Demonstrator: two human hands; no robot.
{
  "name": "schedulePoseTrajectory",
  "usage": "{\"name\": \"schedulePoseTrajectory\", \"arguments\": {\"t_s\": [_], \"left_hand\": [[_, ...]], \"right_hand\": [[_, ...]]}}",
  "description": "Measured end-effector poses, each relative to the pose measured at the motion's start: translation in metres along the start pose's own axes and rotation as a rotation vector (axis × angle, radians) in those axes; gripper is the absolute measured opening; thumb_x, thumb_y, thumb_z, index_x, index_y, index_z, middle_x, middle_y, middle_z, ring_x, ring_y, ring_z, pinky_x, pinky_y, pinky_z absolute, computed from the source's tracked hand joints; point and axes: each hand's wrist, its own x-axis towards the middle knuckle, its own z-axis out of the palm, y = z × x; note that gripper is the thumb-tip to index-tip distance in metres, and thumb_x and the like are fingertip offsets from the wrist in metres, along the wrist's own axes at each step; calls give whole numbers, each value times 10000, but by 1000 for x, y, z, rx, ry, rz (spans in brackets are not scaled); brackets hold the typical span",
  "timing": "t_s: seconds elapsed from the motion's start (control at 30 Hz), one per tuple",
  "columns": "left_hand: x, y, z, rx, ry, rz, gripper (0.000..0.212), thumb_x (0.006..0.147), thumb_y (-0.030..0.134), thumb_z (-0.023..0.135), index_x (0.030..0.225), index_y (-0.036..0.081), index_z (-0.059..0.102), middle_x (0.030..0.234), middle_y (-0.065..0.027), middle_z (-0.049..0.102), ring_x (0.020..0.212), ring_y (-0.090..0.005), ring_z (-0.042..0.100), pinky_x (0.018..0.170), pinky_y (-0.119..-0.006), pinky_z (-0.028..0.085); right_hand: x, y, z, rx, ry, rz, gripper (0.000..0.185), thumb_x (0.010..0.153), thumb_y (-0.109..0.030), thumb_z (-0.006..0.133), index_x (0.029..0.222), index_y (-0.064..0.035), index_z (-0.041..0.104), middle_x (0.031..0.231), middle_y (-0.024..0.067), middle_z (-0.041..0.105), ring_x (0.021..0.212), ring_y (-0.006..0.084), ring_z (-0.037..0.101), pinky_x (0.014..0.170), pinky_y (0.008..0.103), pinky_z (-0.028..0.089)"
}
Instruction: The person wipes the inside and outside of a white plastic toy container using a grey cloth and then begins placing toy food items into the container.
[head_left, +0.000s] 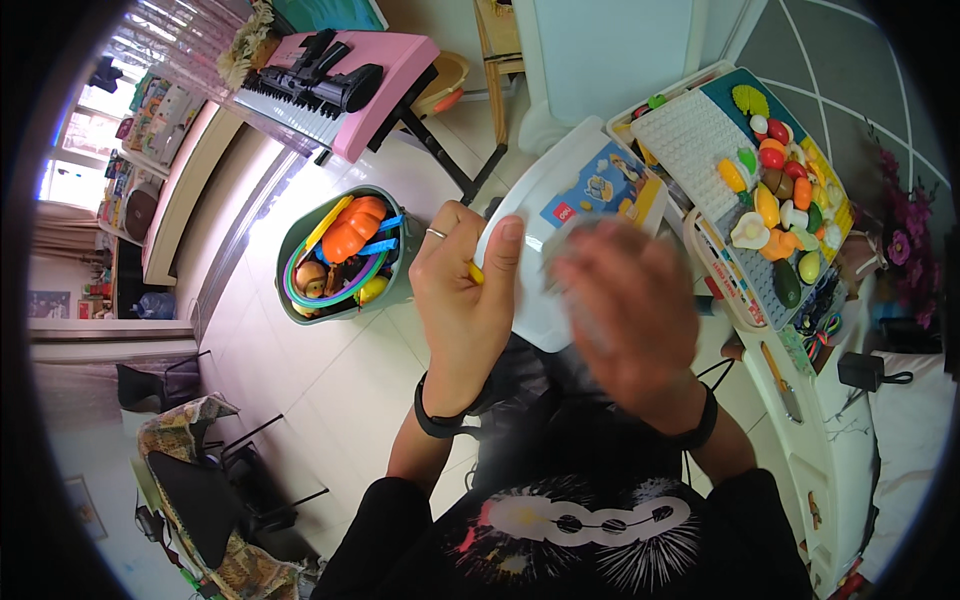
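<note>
My left hand (465, 292) grips the edge of a white plastic lid or bin (525, 202), its thumb lying on the near face. A small yellow part (475, 274) shows beside that thumb. The white piece is held up tilted before me and bears a printed deli label (600, 184). My right hand (630, 315) is over its right part, blurred by motion. Something pale grey (556, 251) shows at those fingertips, too smeared to name. Whether the right fingers close on it cannot be seen.
A grey-green bin (409, 289) of toys stands on the tiled floor at left. Beyond it is a pink keyboard (397, 60) with a black toy gun (322, 79) on top. At right, toy food (766, 206) covers part of a building-brick baseplate (694, 142); a pale ledge (806, 427) curves nearer me.
</note>
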Motion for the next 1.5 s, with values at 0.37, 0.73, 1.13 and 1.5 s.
{"name": "schedulePoseTrajectory", "arguments": {"t_s": [0.37, 0.73, 1.13, 1.5], "left_hand": [[-2, -5, -4, 49, -3, 71, 318, 944, 184, 582, 715, -25, 512, 687, -91, 423, 623, -204, 396, 562, -303, 322], [-29, -53, -6, -196, 121, 238, 527, 984, 357, 477, 613, -14, 424, 691, -81, 416, 606, -174, 402, 532, -282, 276], [-30, -92, -16, -100, 265, 88, 616, 1005, 501, 347, 765, -35, 531, 717, -77, 521, 635, -154, 481, 574, -272, 361], [-20, -136, -24, -1101, 244, -550, 533, 1028, 408, 364, 1308, -35, 459, 1242, -172, 585, 1042, -249, 636, 882, -350, 540]], "right_hand": [[-24, -27, 20, -189, -50, -220, 220, 820, -168, 619, 984, -31, 672, 1090, 51, 641, 1054, 240, 603, 898, 370, 445], [16, 29, 14, 336, -87, 314, 216, 802, -17, 663, 1018, -9, 672, 1090, 111, 650, 1040, 284, 598, 889, 366, 477], [1, 64, 29, 845, 101, 845, 251, 915, -171, 630, 1075, 20, 663, 952, 48, 681, 840, 76, 599, 738, 218, 484], [-26, 53, 95, 856, 190, 853, 232, 949, -157, 577, 1079, 25, 638, 854, 29, 647, 756, 62, 541, 689, 216, 443]]}}
